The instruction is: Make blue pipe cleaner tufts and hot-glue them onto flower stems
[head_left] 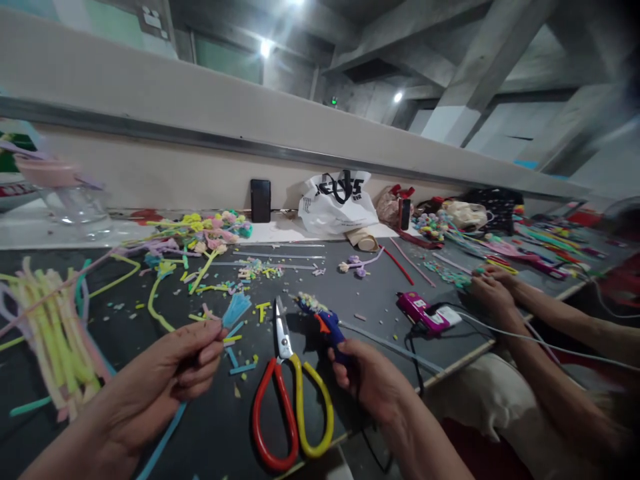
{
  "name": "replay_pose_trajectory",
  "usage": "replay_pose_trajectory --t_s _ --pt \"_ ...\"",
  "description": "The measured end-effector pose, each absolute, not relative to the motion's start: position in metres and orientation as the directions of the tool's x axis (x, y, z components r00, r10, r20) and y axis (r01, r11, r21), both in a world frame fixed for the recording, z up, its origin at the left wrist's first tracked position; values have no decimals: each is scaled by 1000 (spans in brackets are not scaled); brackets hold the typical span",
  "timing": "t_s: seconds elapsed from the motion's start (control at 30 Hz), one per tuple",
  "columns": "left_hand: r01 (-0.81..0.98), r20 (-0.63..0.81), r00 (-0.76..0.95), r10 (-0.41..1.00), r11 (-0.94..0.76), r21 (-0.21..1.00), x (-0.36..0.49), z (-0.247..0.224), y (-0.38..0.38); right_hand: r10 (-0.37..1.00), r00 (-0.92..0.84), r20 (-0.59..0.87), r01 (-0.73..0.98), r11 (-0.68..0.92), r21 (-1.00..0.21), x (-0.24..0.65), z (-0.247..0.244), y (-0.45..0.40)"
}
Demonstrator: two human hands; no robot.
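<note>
My left hand [193, 360] pinches a blue tuft [236, 311] of short strips between thumb and fingers, above the dark table; a long blue strip [163, 440] hangs below that hand. In my right hand [367, 377] is a dark blue glue gun [334, 337] with an orange part, its cord trailing down. The gun's front end lies by a small heap of pale, crusted bits [310, 303]. Between my hands lie scissors [283, 347] with one red and one yellow handle, tips pointing away. Small blue and yellow cut pieces [243, 368] are scattered beside them.
Bundled pastel strips [55, 333] lie at the left, with finished-looking fuzzy flowers [220, 230] behind. Along the back stand a phone [261, 200] and a white bag [337, 203]. A magenta device [423, 312] lies at right, near another person's hands [493, 290]. The table edge [467, 360] runs diagonally.
</note>
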State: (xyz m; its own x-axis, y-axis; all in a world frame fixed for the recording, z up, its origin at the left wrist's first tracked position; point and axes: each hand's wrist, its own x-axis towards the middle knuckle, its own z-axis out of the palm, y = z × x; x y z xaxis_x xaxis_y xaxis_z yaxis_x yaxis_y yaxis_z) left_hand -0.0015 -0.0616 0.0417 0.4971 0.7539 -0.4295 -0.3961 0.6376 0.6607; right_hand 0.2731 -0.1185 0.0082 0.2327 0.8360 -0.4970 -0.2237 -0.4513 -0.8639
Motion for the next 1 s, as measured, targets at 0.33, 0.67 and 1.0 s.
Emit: replay_pose_trajectory --t_s 0.33,0.67,1.0 --pt "-526 -445 498 744 667 528 10 23 -49 955 -127 -269 -595 -291 -749 245 10 -129" --pt "-471 -428 447 785 614 633 15 13 -49 988 -18 -151 -230 -151 -961 217 17 -145" --pt "-440 -392 390 833 542 716 12 16 -51 976 177 -130 142 -156 -978 230 -7 -148"
